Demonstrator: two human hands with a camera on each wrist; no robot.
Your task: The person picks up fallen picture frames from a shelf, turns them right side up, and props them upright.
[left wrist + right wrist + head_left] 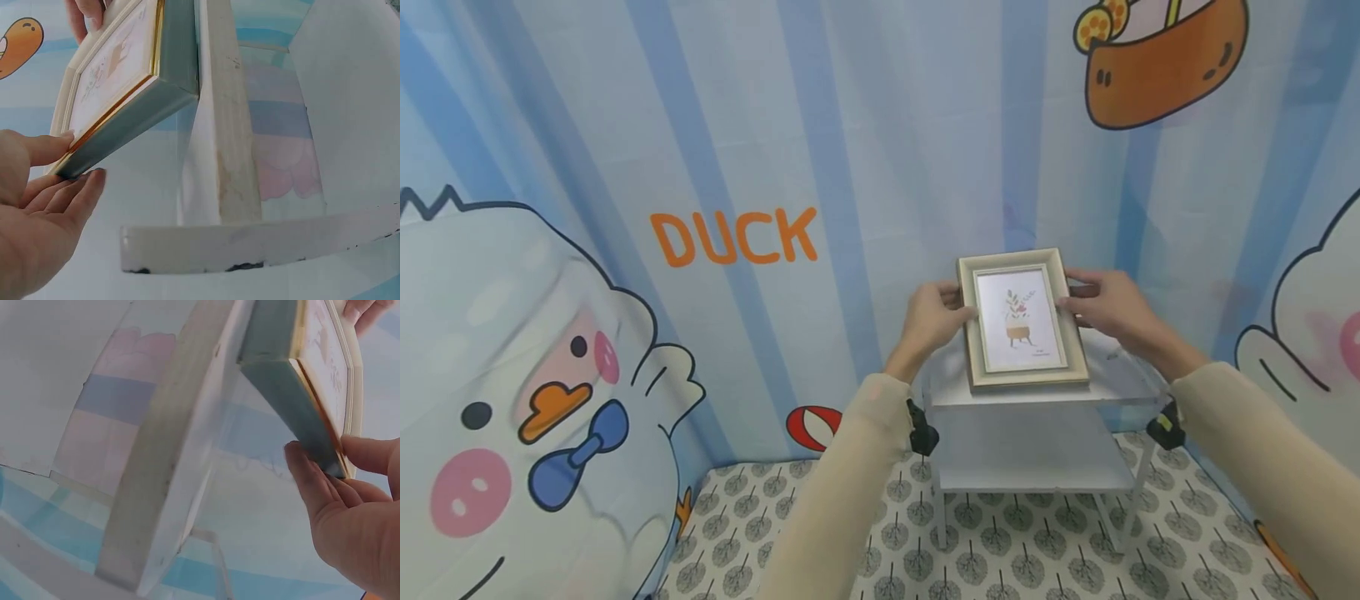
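White duck print [497, 317] fills the backdrop [917, 125] at nine o'clock in your head view, cut off by the picture's edge; towards seven o'clock, a red ball print [808, 427] is partly covered by your left sleeve [842, 475]. Next comes your left hand [934, 317], its fingers pinching the picture frame [1022, 325] at the frame's nine o'clock, thumb on the front and the others round the side. Cream in front, the frame tilts back over the white surface [946, 379], its lower edge seemingly resting there, though you cannot be sure of the contact. It should handle as light and stiff, the smooth moulding perhaps slightly slippery and any glazing fragile, so hold it by the side rails and leave the middle unpressed. Your right hand [1112, 307] pinches the opposite rail between two and three o'clock. You cannot make out the frame's back in any view, nor tell whether glass covers the print. At your far three o'clock, a pink-cheeked figure [1315, 333] is cut off.
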